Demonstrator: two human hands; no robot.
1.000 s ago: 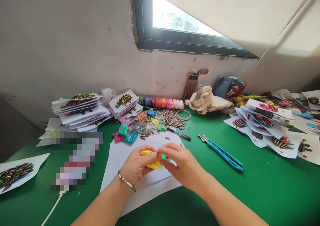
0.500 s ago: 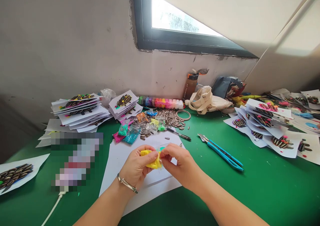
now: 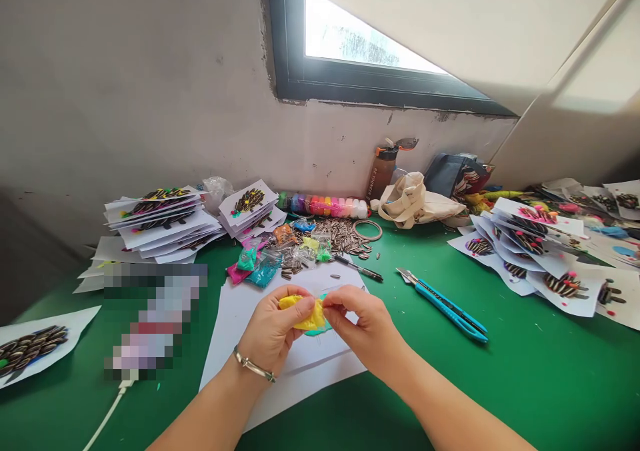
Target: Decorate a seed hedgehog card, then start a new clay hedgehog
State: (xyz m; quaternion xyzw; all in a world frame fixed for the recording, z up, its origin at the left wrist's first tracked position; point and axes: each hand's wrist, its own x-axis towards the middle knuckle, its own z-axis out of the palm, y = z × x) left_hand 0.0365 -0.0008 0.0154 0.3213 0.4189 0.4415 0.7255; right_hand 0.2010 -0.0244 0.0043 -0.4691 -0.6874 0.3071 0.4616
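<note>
My left hand [image 3: 273, 324], with a metal bangle at its wrist, is closed on a small bag of yellow clay [image 3: 313, 318], thumb on top. At the bag's right end, the fingertips of my right hand [image 3: 357, 318] are pinched together. Whether they grip plastic or clay itself is too small to tell. Below both hands lie white paper sheets [image 3: 235, 344]. A flat turquoise patch [image 3: 317, 332] shows on the top sheet, partly covered by my hands.
Beyond the sheets are bagged coloured clay [image 3: 265, 271], sunflower seeds [image 3: 345, 234], a pen [image 3: 359, 268] and a tape roll [image 3: 367, 230]. A blue utility knife [image 3: 450, 310] lies right, its blade exposed. Seed-picture stacks stand left [image 3: 160, 224] and right [image 3: 530, 244]. A white cable [image 3: 107, 414] runs at left.
The yellow bag has tilted slightly between my hands, and my right fingertips have shifted a little at its end. More of the turquoise patch shows beneath.
</note>
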